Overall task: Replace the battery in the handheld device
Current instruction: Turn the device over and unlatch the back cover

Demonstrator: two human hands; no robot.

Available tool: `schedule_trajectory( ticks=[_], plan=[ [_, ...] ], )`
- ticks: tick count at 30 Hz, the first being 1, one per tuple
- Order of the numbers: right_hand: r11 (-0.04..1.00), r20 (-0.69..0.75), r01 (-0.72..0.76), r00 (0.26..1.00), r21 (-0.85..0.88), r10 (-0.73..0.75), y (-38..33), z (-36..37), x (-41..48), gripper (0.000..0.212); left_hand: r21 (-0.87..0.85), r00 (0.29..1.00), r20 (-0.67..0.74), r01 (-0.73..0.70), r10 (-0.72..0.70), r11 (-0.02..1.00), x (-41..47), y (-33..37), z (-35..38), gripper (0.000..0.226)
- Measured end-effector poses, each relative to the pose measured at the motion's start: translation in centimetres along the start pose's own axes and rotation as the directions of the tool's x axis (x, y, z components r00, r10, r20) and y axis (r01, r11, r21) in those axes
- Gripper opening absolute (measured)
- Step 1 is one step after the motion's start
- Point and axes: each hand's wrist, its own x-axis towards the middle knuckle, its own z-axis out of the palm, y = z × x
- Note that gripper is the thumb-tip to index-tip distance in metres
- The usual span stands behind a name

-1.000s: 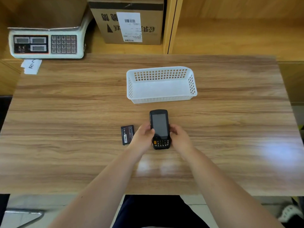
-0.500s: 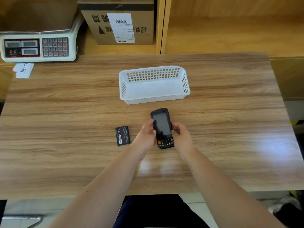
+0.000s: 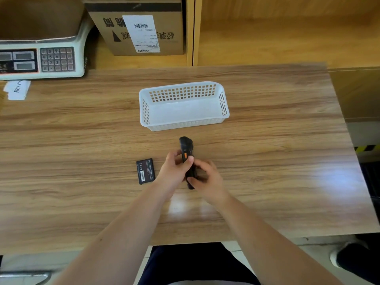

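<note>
The black handheld device (image 3: 186, 148) stands on its long edge just above the wooden table (image 3: 82, 140), its side with an orange button facing up. My left hand (image 3: 174, 171) grips it from the left, thumb near the orange button. My right hand (image 3: 207, 178) holds its lower end from the right. A black battery (image 3: 145, 170) with a barcode label lies flat on the table, a little left of my left hand. The device's screen and back are hidden from view.
A white perforated plastic basket (image 3: 144, 112) stands just beyond the device. At the back left sit a weighing scale (image 3: 41, 58) and a paper slip (image 3: 17, 89). A cardboard box (image 3: 139, 27) stands on the shelf behind the table.
Both hands have rolled the device from screen-up onto its side edge. The view shifted slightly, and the battery has stayed where it lay.
</note>
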Motion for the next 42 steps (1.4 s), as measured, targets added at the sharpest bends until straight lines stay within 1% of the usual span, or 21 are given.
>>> schedule_trajectory(
  ticks=[3,6,8,9,12,13,15,16,19,23,26,29,32,35,39,42],
  plan=[
    [1.0,0.035,-0.001,0.999,0.015,0.0,-0.2,0.0,0.3,0.055,-0.027,1.0,-0.011,0.011,-0.011,1.0,0.3,-0.1,-0.3,0.043],
    [0.999,0.088,0.02,0.996,-0.032,-0.017,-0.2,-0.4,0.9,0.062,-0.101,0.999,0.006,0.042,-0.041,0.994,0.7,0.2,-0.4,0.03],
    [0.999,0.093,0.03,0.995,-0.027,-0.027,-0.3,-1.1,1.3,0.064,-0.146,0.998,0.02,0.062,-0.059,0.987,1.0,0.3,-0.4,0.028],
    [1.0,0.096,0.01,0.995,-0.016,-0.009,-0.3,-1.4,1.6,0.062,-0.154,0.998,0.02,0.066,-0.063,0.986,1.2,0.3,-0.4,0.027],
    [0.995,0.087,-0.072,0.993,-0.072,0.079,-0.1,-1.4,2.6,0.061,-0.093,0.998,-0.02,0.056,-0.058,0.994,1.3,0.4,-0.6,0.025],
    [0.987,0.08,-0.113,0.989,-0.116,0.123,0.2,-1.2,2.8,0.064,-0.072,0.998,-0.041,0.052,-0.055,0.996,1.4,0.2,-0.8,0.024],
    [0.969,0.09,-0.167,0.978,-0.18,0.186,0.9,-0.6,3.3,0.08,-0.046,0.993,-0.101,0.051,-0.056,0.998,1.6,-0.2,-1.2,0.024],
    [0.965,0.094,-0.178,0.976,-0.194,0.199,1.2,-0.4,3.4,0.081,-0.037,0.989,-0.137,0.057,-0.062,0.998,1.8,-0.5,-1.3,0.024],
    [0.961,0.064,-0.163,0.981,-0.225,0.182,0.9,-0.1,3.6,0.073,-0.015,0.97,-0.232,0.065,-0.067,0.998,2.0,-0.7,-1.5,0.028],
    [0.954,0.063,-0.164,0.981,-0.251,0.185,1.1,-0.2,4.1,0.064,0.118,0.957,-0.285,-0.018,0.051,0.993,1.9,-0.2,-1.9,0.022],
    [0.956,0.075,-0.14,0.984,-0.256,0.164,1.0,-0.4,4.3,0.058,0.2,0.965,-0.248,-0.033,0.083,0.979,1.9,-0.3,-1.9,0.013],
    [0.953,0.074,-0.123,0.986,-0.276,0.149,1.2,-0.5,4.5,0.058,0.27,0.971,-0.22,-0.034,0.096,0.962,2.1,-0.6,-2.2,0.022],
    [0.946,0.089,-0.129,0.983,-0.298,0.162,1.2,-0.7,4.6,0.057,0.281,0.975,-0.204,-0.028,0.088,0.959,2.6,-0.4,-2.8,0.012],
    [0.939,0.106,-0.125,0.98,-0.322,0.167,1.1,-1.2,5.2,0.049,0.309,0.983,-0.168,-0.016,0.071,0.951,3.0,0.2,-3.4,0.02],
    [0.922,0.105,-0.064,0.988,-0.382,0.111,0.2,-1.8,6.6,0.038,0.403,0.978,-0.118,-0.111,0.172,0.908,3.6,1.5,-3.9,0.038],
    [0.896,0.108,0.011,0.993,-0.444,0.041,-0.6,-2.2,7.9,0.037,0.517,0.971,-0.019,-0.193,0.237,0.834,4.6,2.5,-4.2,0.052]
  ],
)
